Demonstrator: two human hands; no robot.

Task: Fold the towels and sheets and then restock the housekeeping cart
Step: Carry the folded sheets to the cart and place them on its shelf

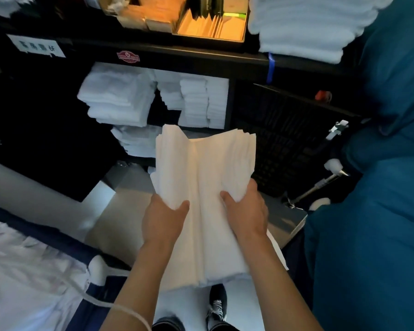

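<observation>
A white label [36,47] on the black cart [177,56] is showing blurred characters, then "6F". A red badge [128,56] is sitting on the same rail w/ writing too small to read. A strip of blue tape [270,68] is wrapped round the rail's right end.

The folded sheet stack [201,187] is smooth, flat white cloth, many thin layers fanning at the far edge, sagging down the middle. It's being held in the air in front of the cart's open shelf, above the floor. On the shelf, fluffy white towels [115,96] are lying in thick stacks on the left, thinner folded cloths [201,101] stacked neatly on the right. More towels [304,25] are piled on top of the cart, beside an orange-lit tray [213,27] of paper items.

Both forearms are reaching fwd, bare. The left hand [163,220] is gripping the stack's left edge, thumb on top, fingers hidden underneath. The right hand [246,211] is gripping the right edge likewise, thumb pressing into the cloth. A teal bag [380,211] is hanging at right.
</observation>
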